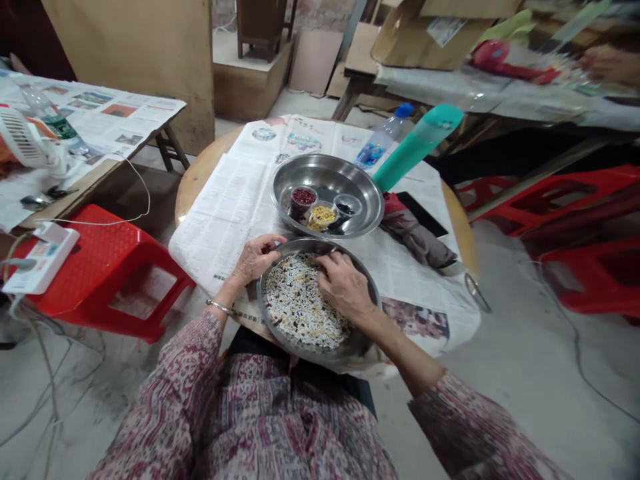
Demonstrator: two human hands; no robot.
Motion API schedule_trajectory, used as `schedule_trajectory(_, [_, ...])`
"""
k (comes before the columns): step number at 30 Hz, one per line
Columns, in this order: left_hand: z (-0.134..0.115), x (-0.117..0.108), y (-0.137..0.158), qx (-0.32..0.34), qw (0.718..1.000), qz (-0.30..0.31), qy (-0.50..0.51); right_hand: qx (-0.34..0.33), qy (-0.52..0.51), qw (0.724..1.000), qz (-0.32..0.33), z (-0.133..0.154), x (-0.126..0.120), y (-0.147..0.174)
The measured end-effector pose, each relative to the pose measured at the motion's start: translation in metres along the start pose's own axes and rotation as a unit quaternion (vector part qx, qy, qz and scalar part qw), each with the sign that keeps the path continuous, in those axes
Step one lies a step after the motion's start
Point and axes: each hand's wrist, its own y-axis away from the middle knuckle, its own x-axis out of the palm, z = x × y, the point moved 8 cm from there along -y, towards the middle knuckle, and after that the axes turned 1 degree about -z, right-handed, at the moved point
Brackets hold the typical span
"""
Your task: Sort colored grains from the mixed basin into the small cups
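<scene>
A steel basin at the table's near edge holds a mix of white grains with dark red, yellow and black beans scattered through it. My left hand grips the basin's rim at its upper left, fingers bent. Inside the basin, my right hand rests on the grains with its fingers curled down; its fingertips are partly hidden. Just beyond stands a second steel basin. In it are small clear cups of red beans, yellow beans and black beans.
Newspaper covers the round table. A bottle, a green cylinder, a dark phone and a grey cloth bundle lie or stand beyond and right. A red stool with a power strip is left.
</scene>
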Motion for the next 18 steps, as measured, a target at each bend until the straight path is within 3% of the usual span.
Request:
schedule_trajectory(3, [-0.001,0.0,0.0,0.008,1.0,0.004,-0.004,-0.014,-0.013,1.0,0.003,0.018,0.008,-0.001])
schedule_trajectory(7, [-0.002,0.0,0.0,0.015,1.0,-0.001,0.003,-0.15,-0.093,0.984,0.027,0.073,0.014,0.015])
schedule_trajectory(10, [-0.003,0.0,-0.001,0.015,1.0,-0.007,0.004,-0.238,-0.105,0.964,0.059,0.096,0.013,0.032])
schedule_trajectory(13, [-0.003,0.0,-0.001,0.014,1.0,-0.003,0.004,-0.253,-0.083,0.96,0.082,0.081,0.01,0.04])
schedule_trajectory(18, [-0.002,0.0,-0.001,0.021,1.0,0.002,0.003,-0.095,-0.031,0.995,0.01,0.002,-0.006,0.03])
